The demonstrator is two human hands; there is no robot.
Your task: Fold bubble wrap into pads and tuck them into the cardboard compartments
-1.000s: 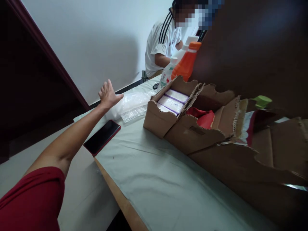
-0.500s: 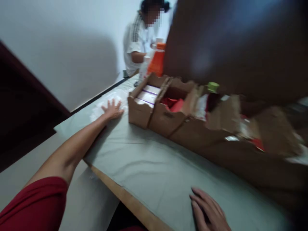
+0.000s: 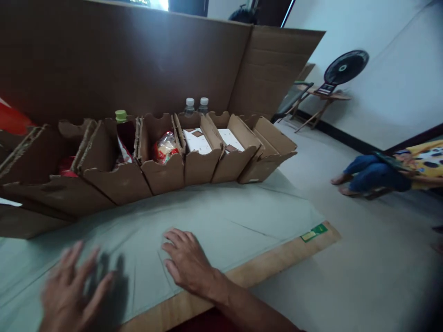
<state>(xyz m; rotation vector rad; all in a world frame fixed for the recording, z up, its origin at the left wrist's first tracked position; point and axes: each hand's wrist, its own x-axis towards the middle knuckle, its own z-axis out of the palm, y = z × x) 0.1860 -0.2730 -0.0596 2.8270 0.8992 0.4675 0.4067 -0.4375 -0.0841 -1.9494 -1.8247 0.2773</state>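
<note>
My left hand (image 3: 74, 290) hovers above the cloth at the lower left, fingers spread and somewhat blurred, with its shadow beside it. It holds nothing. Resting on the pale green cloth (image 3: 235, 221) near the table's front edge is my right hand (image 3: 188, 263), palm down, fingers stretched and holding nothing. Beyond both hands runs a row of open cardboard bins. One bin (image 3: 166, 177) contains a red-and-clear plastic packet (image 3: 165, 147). Two others hold white boxes (image 3: 197, 140). A dark pouch with a green cap (image 3: 121, 115) stands in a bin farther left.
A tall cardboard panel (image 3: 138, 60) rises behind the bins, with two white-capped bottles (image 3: 189, 106) before it. An orange object (image 3: 14, 117) is at the left edge. A black fan (image 3: 346, 69) stands on a small wooden table. A seated person (image 3: 380, 170) is at the right.
The view has swung to the right. My left hand has left the clear plastic at the table's far left end and is now raised nearer me. My right hand still lies on the cloth.
</note>
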